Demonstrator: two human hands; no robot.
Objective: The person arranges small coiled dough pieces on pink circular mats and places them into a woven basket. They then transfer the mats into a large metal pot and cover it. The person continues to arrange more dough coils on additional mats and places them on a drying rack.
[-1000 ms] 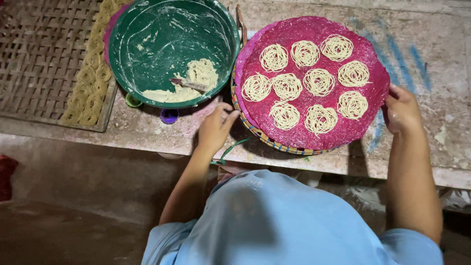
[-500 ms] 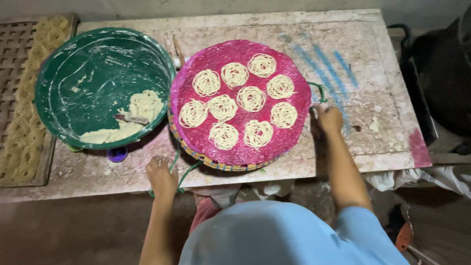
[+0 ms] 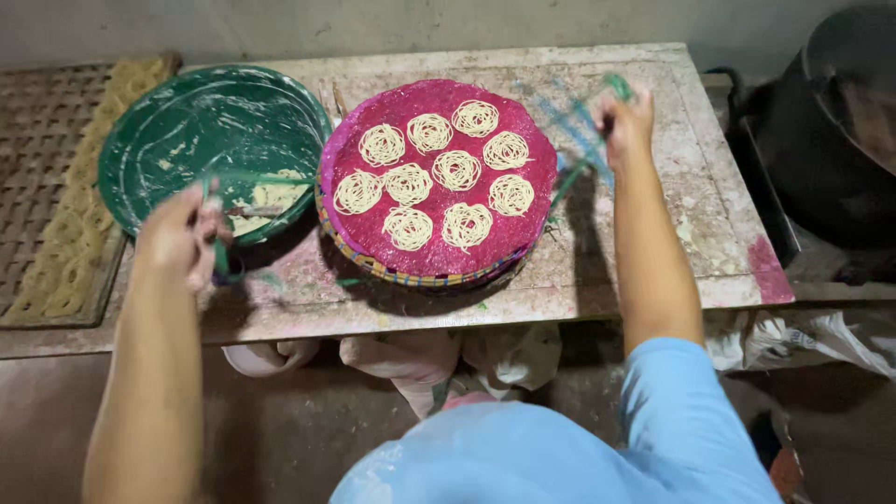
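Head view: worn pale table (image 3: 653, 233) carried green basin (image 3: 187, 131) with dough remnants, left of round pink woven tray (image 3: 373, 247). Tray lay mid-table, rim striped, bearing nine pale noodle coils (image 3: 432, 171). Left hand (image 3: 177, 238) closed round green cord (image 3: 221, 257) near basin. Right hand (image 3: 623, 121) raised beyond tray's right edge, gripped blurred green cord (image 3: 574, 177).

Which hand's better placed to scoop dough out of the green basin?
Left, probably. The left hand is at the green basin's near rim, beside the pale dough. The right hand is beyond the pink tray, gripping a green strand.
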